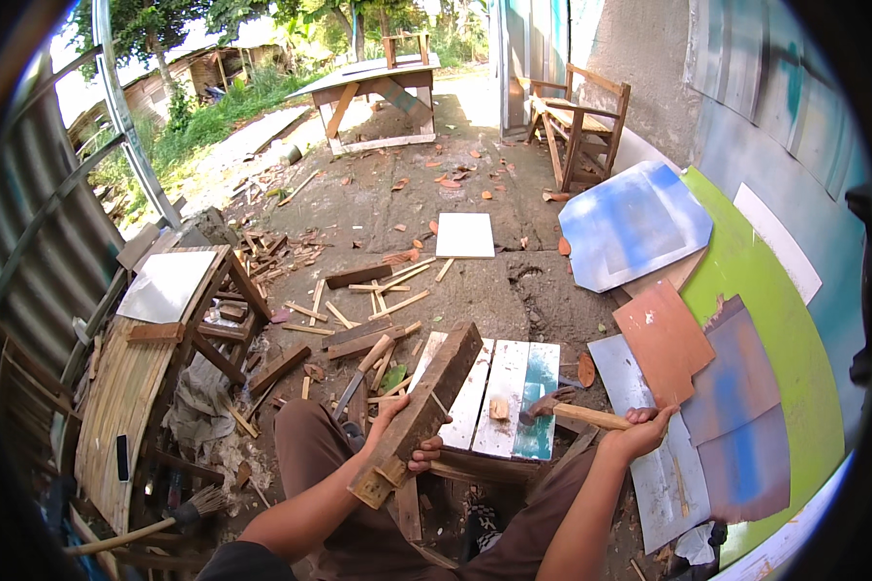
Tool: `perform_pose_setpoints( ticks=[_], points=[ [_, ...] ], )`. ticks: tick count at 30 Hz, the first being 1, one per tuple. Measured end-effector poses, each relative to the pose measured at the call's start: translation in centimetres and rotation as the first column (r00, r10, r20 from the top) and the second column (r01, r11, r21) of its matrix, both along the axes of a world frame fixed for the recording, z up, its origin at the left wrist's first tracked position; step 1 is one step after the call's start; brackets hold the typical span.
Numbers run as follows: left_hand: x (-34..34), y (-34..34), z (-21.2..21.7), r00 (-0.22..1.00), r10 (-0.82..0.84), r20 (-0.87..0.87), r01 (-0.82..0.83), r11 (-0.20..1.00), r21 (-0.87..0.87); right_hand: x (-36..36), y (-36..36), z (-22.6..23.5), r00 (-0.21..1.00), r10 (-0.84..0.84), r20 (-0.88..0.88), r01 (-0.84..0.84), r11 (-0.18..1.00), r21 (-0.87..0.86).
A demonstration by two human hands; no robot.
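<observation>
My left hand (pixel 386 420) grips a thick brown wooden beam (pixel 421 405), tilted up and away above my lap, with its fingers wrapped around the near part. A thin pale sliver, possibly a nail, shows at the beam's right side. My right hand (pixel 641 436) is closed around the end of a hammer's (pixel 591 417) light wooden handle. The dark hammer head is over the teal-painted edge of a low bench (pixel 463 397) with white slats. On that bench, left of the hammer head, sits a small wood block (pixel 499 408).
Wooden strips (pixel 397 302) and offcuts litter the floor ahead. A blade with a wooden handle (pixel 375 353) lies left of the beam. At left stands a bamboo-slat bench (pixel 126 416) with a brush (pixel 199 505) beside it. Painted sheets (pixel 661 339) lean at right, near a wooden chair (pixel 583 126).
</observation>
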State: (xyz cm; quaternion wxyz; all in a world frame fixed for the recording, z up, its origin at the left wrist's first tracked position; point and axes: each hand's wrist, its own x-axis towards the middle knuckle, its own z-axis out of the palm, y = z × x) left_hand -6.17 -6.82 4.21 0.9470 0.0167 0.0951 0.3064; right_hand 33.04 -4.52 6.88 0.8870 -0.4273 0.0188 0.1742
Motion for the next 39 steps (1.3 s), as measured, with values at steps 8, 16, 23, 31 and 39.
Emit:
perform_pose_setpoints(
  ticks=[8,16,23,31,39],
  points=[
    [-0.9,4.8,-1.1,0.998,0.04,0.045,-0.048,0.979,0.2,-0.8,1.6,-1.4,0.996,0.079,-0.028,-0.073,0.982,0.172],
    [1.5,5.5,-1.0,0.948,0.049,0.313,-0.125,0.966,0.227,-4.2,5.5,-4.7,0.991,0.107,-0.076,-0.098,0.989,0.108],
    [1.1,4.8,0.9,0.949,0.313,-0.035,-0.277,0.883,0.379,-4.0,5.5,-7.8,0.973,0.227,-0.044,-0.219,0.845,-0.488],
    [-5.5,3.4,2.9,0.712,0.695,-0.103,-0.58,0.664,0.473,4.5,0.9,-13.7,0.978,0.141,0.152,0.008,0.709,-0.705],
    [-11.2,3.2,1.7,0.787,0.615,0.05,-0.562,0.681,0.469,12.9,-8.4,-18.6,0.955,0.191,0.228,0.046,0.663,-0.747]
  ],
)
